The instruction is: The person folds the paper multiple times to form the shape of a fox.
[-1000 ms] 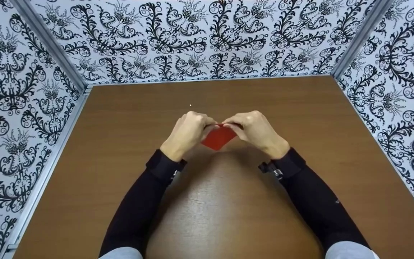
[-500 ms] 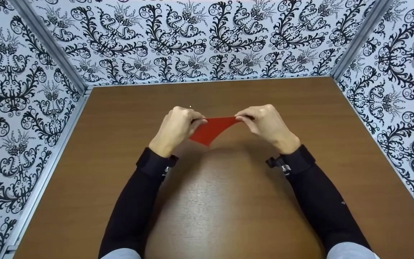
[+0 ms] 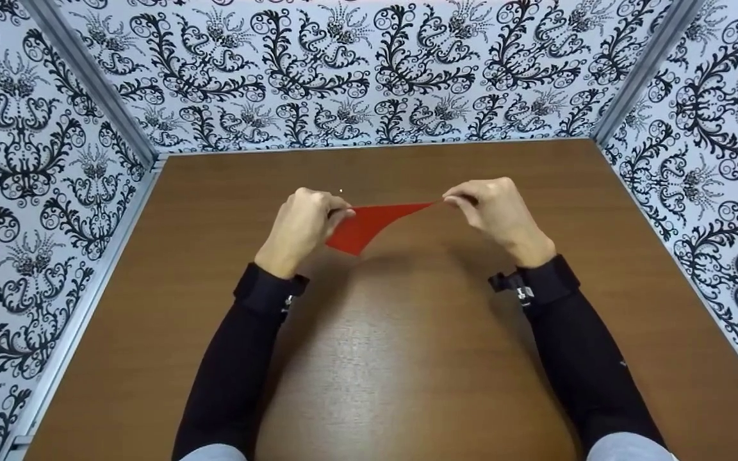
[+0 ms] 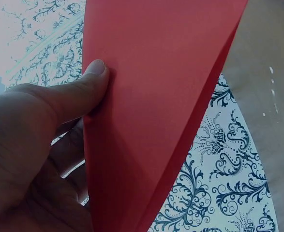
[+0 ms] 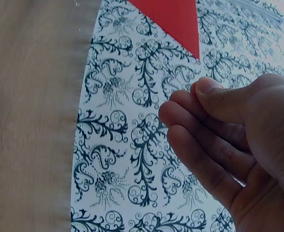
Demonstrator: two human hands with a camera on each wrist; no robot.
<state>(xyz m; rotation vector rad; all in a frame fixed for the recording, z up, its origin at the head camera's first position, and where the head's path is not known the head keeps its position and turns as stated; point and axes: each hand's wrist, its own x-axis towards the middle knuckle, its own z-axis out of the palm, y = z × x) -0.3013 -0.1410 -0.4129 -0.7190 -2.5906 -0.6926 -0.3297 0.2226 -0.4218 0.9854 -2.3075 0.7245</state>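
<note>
A folded sheet of red paper (image 3: 375, 221) is held in the air above the table, with one corner hanging lower at the left and a narrow tip toward the right. My left hand (image 3: 302, 224) pinches its upper left edge; in the left wrist view the thumb (image 4: 93, 79) lies flat on the paper's face, and a second layer shows along the slanting edge. My right hand (image 3: 503, 208) is just beyond the tip. The right wrist view shows a small gap between the tip of the red paper (image 5: 180, 29) and the right hand (image 5: 233, 130), whose thumb and fingertips are close together.
A brown wooden table (image 3: 369, 358) lies beneath both hands. White walls with black scroll patterns (image 3: 369, 70) stand at the back and both sides, with grey metal profiles (image 3: 87, 83) at the corners. A small white speck (image 3: 341, 190) is on the table behind the left hand.
My hands have drawn apart, left hand leftward with the paper and right hand rightward along its upper edge, past the tip. More of the red paper shows between them.
</note>
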